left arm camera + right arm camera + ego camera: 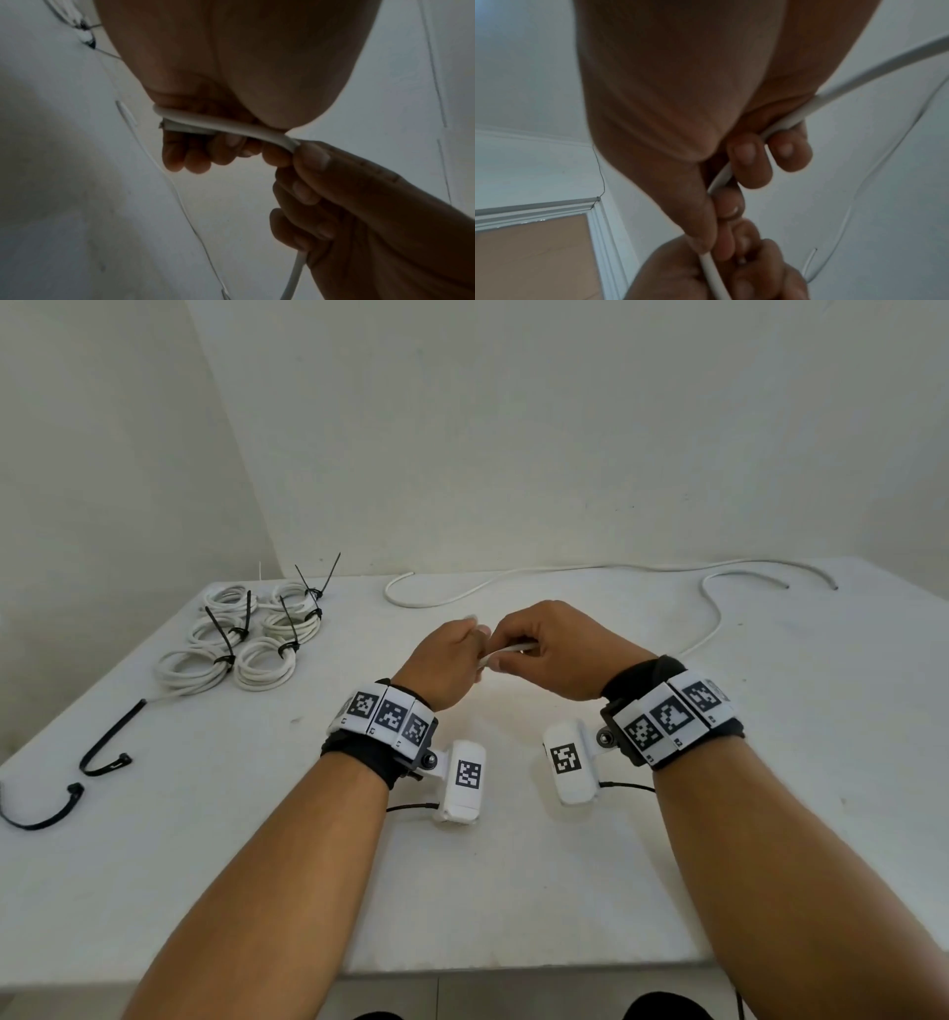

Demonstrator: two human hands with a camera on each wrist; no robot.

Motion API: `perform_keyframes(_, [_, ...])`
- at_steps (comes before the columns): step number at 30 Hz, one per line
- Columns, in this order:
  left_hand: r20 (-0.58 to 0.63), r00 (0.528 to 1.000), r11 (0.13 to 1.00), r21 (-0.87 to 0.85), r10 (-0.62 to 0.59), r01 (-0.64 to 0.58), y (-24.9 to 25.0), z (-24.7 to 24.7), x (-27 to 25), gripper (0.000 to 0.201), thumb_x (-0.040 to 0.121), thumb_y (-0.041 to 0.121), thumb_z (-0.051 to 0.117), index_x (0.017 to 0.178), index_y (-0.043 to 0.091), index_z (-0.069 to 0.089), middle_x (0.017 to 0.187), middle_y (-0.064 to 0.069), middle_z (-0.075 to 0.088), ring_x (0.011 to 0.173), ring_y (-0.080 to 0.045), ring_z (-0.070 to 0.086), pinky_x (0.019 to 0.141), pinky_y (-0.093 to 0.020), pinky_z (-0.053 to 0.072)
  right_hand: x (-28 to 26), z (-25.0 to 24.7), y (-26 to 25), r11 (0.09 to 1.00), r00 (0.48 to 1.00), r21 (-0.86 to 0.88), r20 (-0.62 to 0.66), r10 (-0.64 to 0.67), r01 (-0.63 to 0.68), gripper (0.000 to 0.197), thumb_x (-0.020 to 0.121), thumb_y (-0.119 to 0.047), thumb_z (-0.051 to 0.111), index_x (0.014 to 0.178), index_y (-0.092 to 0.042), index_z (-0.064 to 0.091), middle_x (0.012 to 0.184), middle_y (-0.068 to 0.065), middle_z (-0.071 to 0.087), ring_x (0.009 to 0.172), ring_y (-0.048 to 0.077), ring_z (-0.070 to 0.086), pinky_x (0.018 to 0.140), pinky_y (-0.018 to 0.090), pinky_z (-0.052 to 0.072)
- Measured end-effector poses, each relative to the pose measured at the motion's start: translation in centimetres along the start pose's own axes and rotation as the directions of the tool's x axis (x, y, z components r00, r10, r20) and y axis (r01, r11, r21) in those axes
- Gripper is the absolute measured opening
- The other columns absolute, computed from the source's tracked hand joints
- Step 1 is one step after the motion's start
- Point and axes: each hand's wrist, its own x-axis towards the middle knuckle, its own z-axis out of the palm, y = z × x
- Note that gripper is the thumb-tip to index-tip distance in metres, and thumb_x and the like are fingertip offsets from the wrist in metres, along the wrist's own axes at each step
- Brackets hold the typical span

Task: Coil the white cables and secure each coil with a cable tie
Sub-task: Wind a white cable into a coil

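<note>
At centre of white table [565,891], both hands raised, meeting above surface. Long loose white cable [711,613] snakes across far edge from 12 to 2 o'clock, running back down to hands. Six tied coils [241,639] clustered at 10 o'clock, black tie tails sticking up. Two spare black cable ties [110,742] lying at 9 o'clock near left edge. Left hand [441,660] clenched round cable end, short bend folded under fingers [190,158]. Right hand [554,654] grasping same cable just beside, thumb pinching it.

A plain indoor room — white table [513,891], bare white walls [565,428], panelled door [531,253].
</note>
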Motion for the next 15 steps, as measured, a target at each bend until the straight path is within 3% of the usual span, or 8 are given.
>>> perform_keyframes(2, [0.074,0.997,0.999,-0.038,-0.015,0.017,0.0,0.2,-0.2,0.043,0.100,0.012,0.030,0.061,0.015,0.046,0.061,-0.003,0.052,0.058,-0.004,0.048,0.057,-0.009,0.036,-0.1,0.2,0.2,0.999,1.000,0.027,-0.014,-0.018,0.018,0.011,0.092,-0.024,0.067,0.084,-0.025,0.074,0.069,-0.009,0.063,0.059,0.005,0.050,0.057,0.014,0.038])
perform_keyframes(4, [0.148,0.989,0.993,-0.111,-0.019,0.035,0.2,0.3,-0.2,0.038,0.096,0.008,0.030,0.061,0.014,0.042,0.053,-0.001,0.047,0.046,-0.010,0.042,0.050,-0.019,0.036,-0.3,0.0,0.6,0.998,0.998,0.041,-0.051,-0.035,0.037,0.009,0.093,-0.024,0.068,0.090,-0.022,0.076,0.077,-0.010,0.067,0.066,0.004,0.057,0.062,0.014,0.041])
perform_keyframes(6, [0.192,0.981,0.977,-0.203,-0.027,0.067,0.3,0.4,-0.2,0.036,0.094,0.008,0.031,0.059,0.013,0.039,0.047,-0.001,0.040,0.043,-0.016,0.033,0.047,-0.027,0.029,-0.6,-0.2,0.9,0.995,0.994,0.072,-0.097,-0.055,0.062,0.008,0.092,-0.024,0.070,0.092,-0.020,0.077,0.078,-0.014,0.067,0.070,0.001,0.059,0.064,0.011,0.041])
perform_keyframes(10, [0.254,0.966,0.890,-0.427,-0.051,0.159,0.4,0.6,-0.5,0.047,0.103,0.028,0.030,0.059,0.014,0.037,0.048,-0.001,0.028,0.047,-0.016,0.021,0.048,-0.026,0.018,-1.1,-0.4,1.4,0.989,0.974,0.123,-0.218,-0.058,0.086,0.004,0.087,-0.020,0.075,0.090,-0.021,0.077,0.077,-0.019,0.068,0.069,-0.001,0.061,0.065,0.010,0.042])
perform_keyframes(12, [0.308,0.951,0.858,-0.480,-0.032,0.185,0.5,0.6,-0.6,0.053,0.105,0.041,0.026,0.061,0.014,0.036,0.048,0.001,0.024,0.045,-0.015,0.018,0.046,-0.024,0.017,-1.3,-0.6,1.6,0.989,0.961,0.132,-0.274,-0.032,0.070,0.006,0.085,-0.021,0.078,0.085,-0.026,0.076,0.075,-0.017,0.070,0.069,0.005,0.063,0.064,0.020,0.048])
perform_keyframes(15, [0.381,0.924,0.821,-0.540,0.038,0.188,0.8,0.7,-1.1,0.056,0.105,0.045,0.022,0.059,0.015,0.032,0.046,0.002,0.021,0.043,-0.013,0.015,0.043,-0.021,0.017,-1.4,-0.8,1.9,0.973,0.950,0.224,-0.310,0.027,0.045,0.008,0.082,-0.018,0.080,0.083,-0.025,0.076,0.078,-0.009,0.075,0.078,0.017,0.070,0.076,0.035,0.057])
